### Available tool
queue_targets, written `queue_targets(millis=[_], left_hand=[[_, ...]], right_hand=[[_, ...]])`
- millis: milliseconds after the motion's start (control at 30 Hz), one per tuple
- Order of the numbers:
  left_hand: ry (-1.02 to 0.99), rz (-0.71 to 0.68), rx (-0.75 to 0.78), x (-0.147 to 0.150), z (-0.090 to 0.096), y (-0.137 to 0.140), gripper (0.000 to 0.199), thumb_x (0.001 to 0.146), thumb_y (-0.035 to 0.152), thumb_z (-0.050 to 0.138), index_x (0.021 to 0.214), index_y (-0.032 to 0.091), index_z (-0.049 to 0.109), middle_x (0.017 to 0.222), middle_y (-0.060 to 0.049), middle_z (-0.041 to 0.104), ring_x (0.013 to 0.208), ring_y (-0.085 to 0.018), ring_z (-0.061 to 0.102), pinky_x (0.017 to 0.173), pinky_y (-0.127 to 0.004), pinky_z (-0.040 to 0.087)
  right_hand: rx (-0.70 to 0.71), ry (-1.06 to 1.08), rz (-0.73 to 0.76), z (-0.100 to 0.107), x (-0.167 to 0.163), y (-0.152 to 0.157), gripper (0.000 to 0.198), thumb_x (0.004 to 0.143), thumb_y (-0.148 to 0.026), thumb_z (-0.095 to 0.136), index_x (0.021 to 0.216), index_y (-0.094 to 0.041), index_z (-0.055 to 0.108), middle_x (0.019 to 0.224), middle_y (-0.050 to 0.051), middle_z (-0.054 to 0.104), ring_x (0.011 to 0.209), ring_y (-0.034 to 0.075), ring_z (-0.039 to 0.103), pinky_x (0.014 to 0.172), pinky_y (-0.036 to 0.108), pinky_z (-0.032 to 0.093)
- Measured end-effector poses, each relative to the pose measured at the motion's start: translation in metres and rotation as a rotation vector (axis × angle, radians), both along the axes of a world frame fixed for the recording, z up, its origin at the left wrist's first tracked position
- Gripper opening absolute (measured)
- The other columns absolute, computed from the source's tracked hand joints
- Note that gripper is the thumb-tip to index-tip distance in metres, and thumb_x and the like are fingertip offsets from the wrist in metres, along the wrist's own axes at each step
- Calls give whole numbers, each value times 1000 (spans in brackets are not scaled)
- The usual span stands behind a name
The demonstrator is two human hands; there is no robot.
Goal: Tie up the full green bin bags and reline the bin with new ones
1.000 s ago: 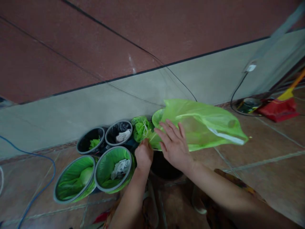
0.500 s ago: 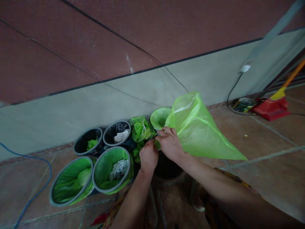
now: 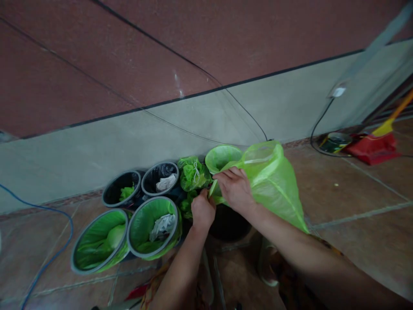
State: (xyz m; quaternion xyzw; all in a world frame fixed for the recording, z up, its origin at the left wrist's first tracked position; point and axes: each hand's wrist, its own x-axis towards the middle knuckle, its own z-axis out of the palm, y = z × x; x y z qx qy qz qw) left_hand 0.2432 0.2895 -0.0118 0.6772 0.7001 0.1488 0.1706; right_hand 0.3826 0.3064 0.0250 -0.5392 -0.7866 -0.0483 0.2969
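One green bag [image 3: 274, 189], edge pinched in the left hand [image 3: 204, 209]; right hand [image 3: 235, 189] now curled onto it, fingers no longer spread like a second ago. Rest of it hangs right of the fingers; it's sagged in closer too.

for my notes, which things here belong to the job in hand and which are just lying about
Job, seemingly: green bag, held by left hand and right hand; dark bin; perhaps green-lined bins.
Lying about, probably: blue cable; red and yellow tool.
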Motion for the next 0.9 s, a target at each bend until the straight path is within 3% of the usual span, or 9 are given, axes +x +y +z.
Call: queue_targets(millis=[233, 433, 900], left_hand=[[-3, 113, -98, -6, 7, 8, 31, 93, 22, 48, 112, 19, 73, 99, -13, 78, 99, -27, 72, 83, -31, 48], [39, 191, -52, -23, 5, 19, 32, 89, 18, 51, 111, 18, 73, 105, -14, 77, 103, -27, 71, 86, -31, 48], [-154, 303, -70, -66, -2, 34, 28, 84, 22, 56, 101, 17, 78, 83, -8, 78, 84, -22, 74, 74, -27, 52]], right_hand=[[223, 177, -109, 13, 20, 5, 27, 99, -23, 50, 96, -24, 77, 86, 4, 74, 86, 21, 54, 77, 35, 32], [310, 241, -215, 24, 47, 5, 25, 96, -26, 52, 96, -22, 76, 83, 5, 72, 84, 22, 55, 77, 35, 34], [279, 315, -501, 26, 91, 16, 27, 88, -30, 50, 96, -20, 74, 88, 10, 72, 90, 26, 58, 85, 40, 41]])
